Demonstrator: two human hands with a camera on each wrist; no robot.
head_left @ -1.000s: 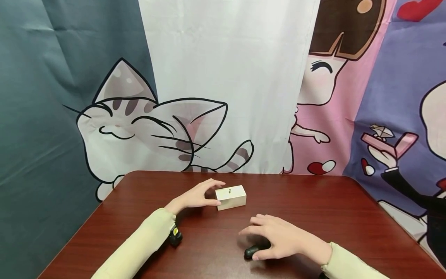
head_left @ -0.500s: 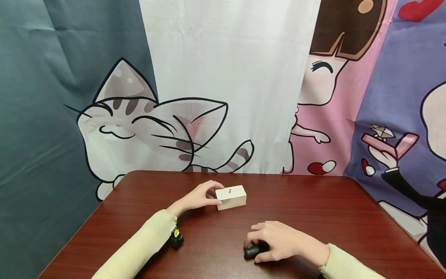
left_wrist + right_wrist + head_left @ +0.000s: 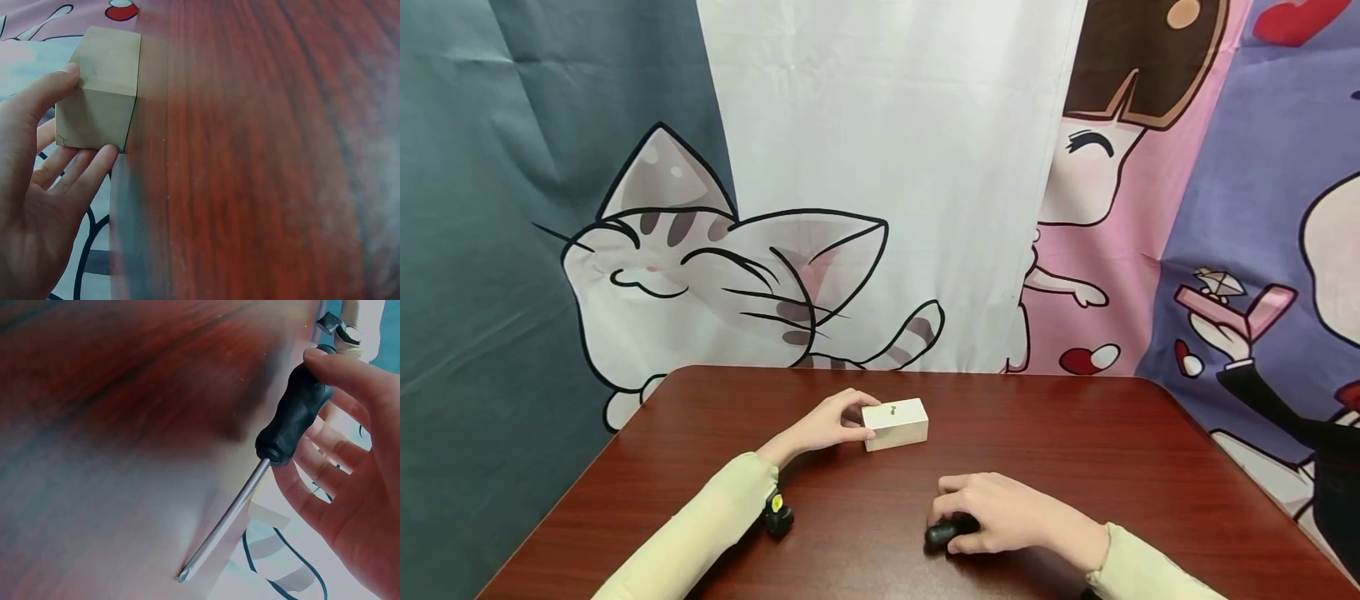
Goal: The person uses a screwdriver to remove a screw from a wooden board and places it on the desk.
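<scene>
A pale wooden block [image 3: 897, 432] lies on the table, with a small dark bit standing up from its top, possibly a screw. My left hand [image 3: 823, 427] holds the block's left end. In the left wrist view the thumb [image 3: 53, 90] presses one side and the fingers [image 3: 94, 172] touch the end and far side. Nearer the front, my right hand [image 3: 1011, 512] grips a screwdriver [image 3: 294, 412] by its black handle. Its steel shaft, seen in the right wrist view, lies along the tabletop. From the head view the hand hides most of this tool.
The reddish-brown table [image 3: 820, 542] has a back edge just behind the block. A printed curtain [image 3: 887, 167] with a cat and cartoon figures hangs beyond it. A black wrist camera [image 3: 778, 515] sits under the left sleeve.
My right hand has come down over the screwdriver and curled its fingers round the handle. My left hand has closed slightly on the block's end, which stays in place.
</scene>
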